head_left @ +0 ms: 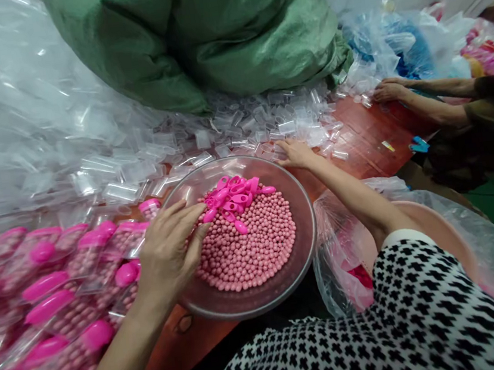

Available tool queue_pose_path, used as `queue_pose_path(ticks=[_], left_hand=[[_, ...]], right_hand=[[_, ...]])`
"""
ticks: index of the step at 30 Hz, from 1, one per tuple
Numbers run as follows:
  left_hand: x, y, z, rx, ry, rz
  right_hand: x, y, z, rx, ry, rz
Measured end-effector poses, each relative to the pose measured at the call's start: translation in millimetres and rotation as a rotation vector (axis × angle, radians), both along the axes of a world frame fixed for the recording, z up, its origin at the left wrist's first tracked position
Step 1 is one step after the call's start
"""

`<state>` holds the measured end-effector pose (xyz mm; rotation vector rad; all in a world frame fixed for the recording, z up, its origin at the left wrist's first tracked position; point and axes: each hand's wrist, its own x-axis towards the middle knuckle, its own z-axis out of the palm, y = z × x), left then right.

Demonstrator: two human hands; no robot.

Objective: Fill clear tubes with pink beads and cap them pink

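Note:
A clear bowl (309,243) holds many small pink beads (250,253). A heap of bright pink plastic caps (233,197) lies on the beads at the far side. My left hand (169,248) hovers over the bowl's left rim, fingers stretched and thumb apart. Its fingertips are close to a pink cap; I cannot tell whether they touch. Beyond the bowl's far right rim, my right hand (296,154) reaches among loose clear plastic containers (263,132). Its fingers are spread, and no container shows in them.
Filled bead containers with pink caps (47,287) are piled at left. A large green sack (211,39) stands behind the clear containers. At right are a plastic-lined tub (436,228), a blue clip (419,144) and another person's hands (391,90) at the red table (358,135).

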<state>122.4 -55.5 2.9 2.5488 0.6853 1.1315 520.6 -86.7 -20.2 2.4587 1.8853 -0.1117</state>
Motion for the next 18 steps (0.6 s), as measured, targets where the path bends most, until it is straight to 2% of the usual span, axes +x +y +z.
queue_pose_path(ticks=[7,9,11,12,14,16,18], left_hand=[[-1,0,-2.9,-0.063,0.032,0.0],[-1,-1,-2.4,-0.063,0.008,-0.001],[0,-3,-0.3,-0.085,-0.03,-0.01],[2,-5,1.8,-0.11,-0.051,-0.015],[9,-12,8.4,-0.169,-0.091,-0.033],[20,-22,17.2,-0.244,-0.116,-0.078],[33,-33,25.9,-0.332,-0.128,-0.142]], right_hand=[[-3,-2,1.0,0.054,-0.024,-0.042],[2,-8,6.7,0.141,0.01,-0.089],[3,-18,15.2,0.318,0.17,-0.112],[1,-25,20.3,0.417,0.302,-0.09],[-13,-41,31.5,0.574,0.591,0.04],[-38,-57,43.2,0.615,0.781,0.22],[-69,-72,53.7,0.586,0.872,0.342]])
